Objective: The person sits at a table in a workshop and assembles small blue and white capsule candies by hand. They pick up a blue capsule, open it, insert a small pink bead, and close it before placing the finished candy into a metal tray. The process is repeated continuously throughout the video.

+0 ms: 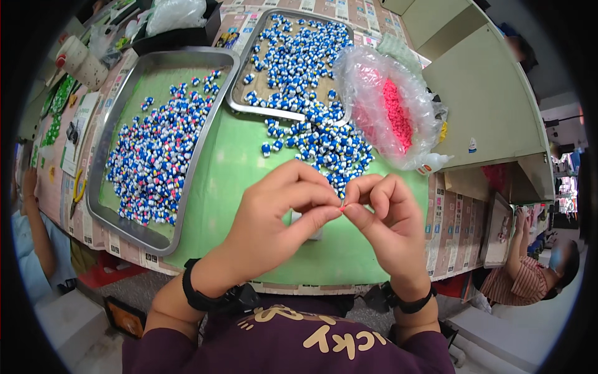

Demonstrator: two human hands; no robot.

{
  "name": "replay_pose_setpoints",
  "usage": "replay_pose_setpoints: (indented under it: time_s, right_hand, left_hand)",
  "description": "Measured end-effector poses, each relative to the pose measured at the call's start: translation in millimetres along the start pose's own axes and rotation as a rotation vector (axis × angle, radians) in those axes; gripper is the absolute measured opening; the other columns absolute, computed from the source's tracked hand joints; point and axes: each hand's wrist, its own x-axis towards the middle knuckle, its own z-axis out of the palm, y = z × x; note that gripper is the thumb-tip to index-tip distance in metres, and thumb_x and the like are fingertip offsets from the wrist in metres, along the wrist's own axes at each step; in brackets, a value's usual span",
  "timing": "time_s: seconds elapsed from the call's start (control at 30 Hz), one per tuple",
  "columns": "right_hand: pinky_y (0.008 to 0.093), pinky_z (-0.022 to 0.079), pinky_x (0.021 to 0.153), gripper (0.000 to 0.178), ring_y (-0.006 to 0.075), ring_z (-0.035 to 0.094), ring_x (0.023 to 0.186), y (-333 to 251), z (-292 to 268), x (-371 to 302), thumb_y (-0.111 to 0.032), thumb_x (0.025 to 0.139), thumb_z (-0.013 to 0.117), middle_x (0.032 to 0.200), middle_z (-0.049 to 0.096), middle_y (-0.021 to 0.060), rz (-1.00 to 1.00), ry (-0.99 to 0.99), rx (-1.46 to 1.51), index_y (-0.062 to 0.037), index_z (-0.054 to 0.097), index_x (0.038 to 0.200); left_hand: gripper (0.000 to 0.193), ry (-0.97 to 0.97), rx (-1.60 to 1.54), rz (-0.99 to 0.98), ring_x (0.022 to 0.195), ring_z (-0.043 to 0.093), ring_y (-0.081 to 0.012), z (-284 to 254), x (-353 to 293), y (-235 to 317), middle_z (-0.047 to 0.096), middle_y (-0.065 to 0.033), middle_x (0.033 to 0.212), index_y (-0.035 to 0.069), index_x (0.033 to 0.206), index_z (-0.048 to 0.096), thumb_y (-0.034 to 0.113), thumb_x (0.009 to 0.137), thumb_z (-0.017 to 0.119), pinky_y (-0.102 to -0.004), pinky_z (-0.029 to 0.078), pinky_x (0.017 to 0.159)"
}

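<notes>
My left hand (271, 218) and my right hand (393, 224) meet over the front of the green mat, thumbs and forefingers pinched tip to tip. Between the fingertips shows a tiny reddish piece (342, 209), mostly covered by them. Just beyond the hands, small blue-and-white figures (333, 146) lie in a loose heap that spills from the far metal tray (235, 93). A small pale block (314, 234) is partly hidden behind my left hand. To the right of the heap, a clear plastic bag (367, 118) holds many small pink pieces (397, 115).
On the left a large metal tray (180, 227) holds blue-and-white figures with pink bits. Yellow-handled pliers (78, 190) lie beyond its left side. A white squeeze bottle (434, 163) sits by the bag. A pale cabinet (492, 93) bounds the right. Other people sit at both sides.
</notes>
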Motion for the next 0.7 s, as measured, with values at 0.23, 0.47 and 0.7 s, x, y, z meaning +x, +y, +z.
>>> replay_pose_setpoints:
  time_s: [0.23, 0.47, 0.7]
  right_hand:
    - [0.0309, 0.044, 0.073, 0.023, 0.0214, 0.055, 0.076, 8, -6, 5, 0.014, 0.075, 0.056, 0.081, 0.053, 0.0083, -0.127, -0.387, -0.725, -0.0048, 0.045, 0.082]
    - [0.0369, 0.038, 0.068, 0.018, 0.0279, 0.053, 0.073, 7, 9, 13, 0.008, 0.072, 0.052, 0.075, 0.052, 0.0075, -0.256, -0.473, -0.945, -0.0062, 0.048, 0.082]
    - [0.0327, 0.040, 0.073, 0.021, 0.0234, 0.058, 0.079, 0, 3, 12, 0.011, 0.074, 0.056, 0.083, 0.058, 0.0076, -0.207, -0.336, -0.708, -0.0065, 0.046, 0.082]
  left_hand:
    - [0.025, 0.144, -0.325, -0.219, 0.096, 0.063, -0.0158, -21, -8, -8, 0.061, -0.0074, 0.107, -0.003, 0.113, 0.062, -0.004, 0.088, 0.061, -0.0266, 0.054, 0.082]
    - [0.024, 0.113, -0.405, -0.328, 0.089, 0.067, -0.0182, -28, -14, -8, 0.065, -0.0115, 0.100, -0.006, 0.114, 0.059, 0.002, 0.092, 0.060, -0.0280, 0.055, 0.077]
    - [0.020, 0.107, -0.530, -0.335, 0.086, 0.068, -0.0186, -27, -13, -12, 0.066, -0.0127, 0.097, -0.005, 0.108, 0.060, 0.002, 0.089, 0.064, -0.0277, 0.057, 0.073]
